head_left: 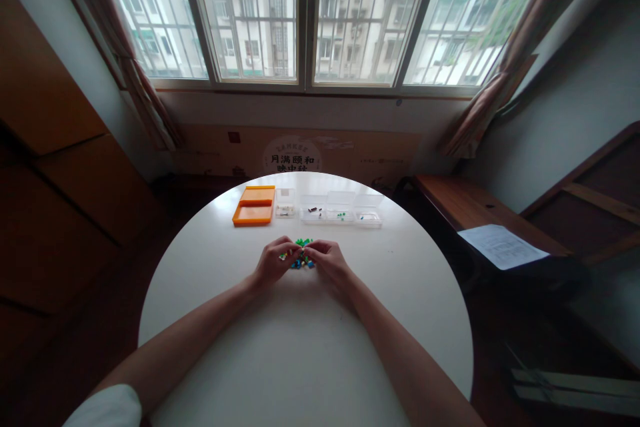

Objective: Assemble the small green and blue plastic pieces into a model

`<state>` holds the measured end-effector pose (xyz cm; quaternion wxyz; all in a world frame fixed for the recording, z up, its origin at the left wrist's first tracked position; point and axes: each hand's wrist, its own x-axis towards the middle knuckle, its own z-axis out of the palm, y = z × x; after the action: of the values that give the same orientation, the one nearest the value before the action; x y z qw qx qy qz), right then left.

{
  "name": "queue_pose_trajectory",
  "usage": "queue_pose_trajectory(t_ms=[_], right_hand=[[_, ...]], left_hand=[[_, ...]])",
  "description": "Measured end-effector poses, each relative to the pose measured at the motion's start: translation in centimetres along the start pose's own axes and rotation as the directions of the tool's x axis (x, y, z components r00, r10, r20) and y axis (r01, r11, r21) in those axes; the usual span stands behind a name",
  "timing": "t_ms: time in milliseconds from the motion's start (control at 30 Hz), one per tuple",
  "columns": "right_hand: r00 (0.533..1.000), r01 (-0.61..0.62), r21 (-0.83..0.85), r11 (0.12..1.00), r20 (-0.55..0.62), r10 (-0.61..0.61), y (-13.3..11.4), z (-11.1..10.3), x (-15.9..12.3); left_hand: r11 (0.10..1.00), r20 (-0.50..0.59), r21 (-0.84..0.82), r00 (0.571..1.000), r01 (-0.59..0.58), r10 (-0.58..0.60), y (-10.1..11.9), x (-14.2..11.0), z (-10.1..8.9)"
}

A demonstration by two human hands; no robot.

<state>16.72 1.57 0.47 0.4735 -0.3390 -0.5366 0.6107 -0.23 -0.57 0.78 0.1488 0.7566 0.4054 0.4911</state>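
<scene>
Round white worktop (305,353); clock centred on the pile, 12 toward the window.

Item: orange tray (253,215), two-part, at 10 to 11 o'clock. Shallow walls; likely set beyond the hands so the forearms do not cross it.

Item: left hand (274,259), at 9 o'clock. Thumb and finger drawn together over the pile; whether this grip encloses a piece, one cannot tell.

Item: small transparent box (285,202), at 11, beside the tray; small contents, too fine to identify.

Item: pile of small pieces (302,263), green and blue prominent, on the worktop between the hands, presumably central so both reach it equally.

Item: right hand (329,257), at 3 o'clock, mirroring the left. Fingertips meet the other hand's, an arrangement suited to tiny parts; a held piece cannot be confirmed.

Item: transparent boxes in a row (341,219), three, 12 to 2 o'clock, lids seemingly laid back, leaving brown, green and blue bits accessible.

Item: paper sheet (503,245), well apart at 3, off the worktop.
</scene>
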Motion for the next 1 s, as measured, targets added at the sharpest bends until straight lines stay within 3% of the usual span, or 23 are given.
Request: queue_pose_trajectory(t_ms=[500,1000], right_hand=[[1.000,-0.004,-0.004,1.000,-0.005,0.004,-0.35,0.16,-0.16],[1.000,-0.015,-0.007,1.000,0.001,0.015,-0.24,0.17,-0.03]], left_hand=[[1.000,0.035,-0.029,0.999,0.004,-0.003,0.18,0.20,-0.08],[0.999,-0.002,-0.044,1.000,-0.006,0.006,-0.23,0.13,0.09]])
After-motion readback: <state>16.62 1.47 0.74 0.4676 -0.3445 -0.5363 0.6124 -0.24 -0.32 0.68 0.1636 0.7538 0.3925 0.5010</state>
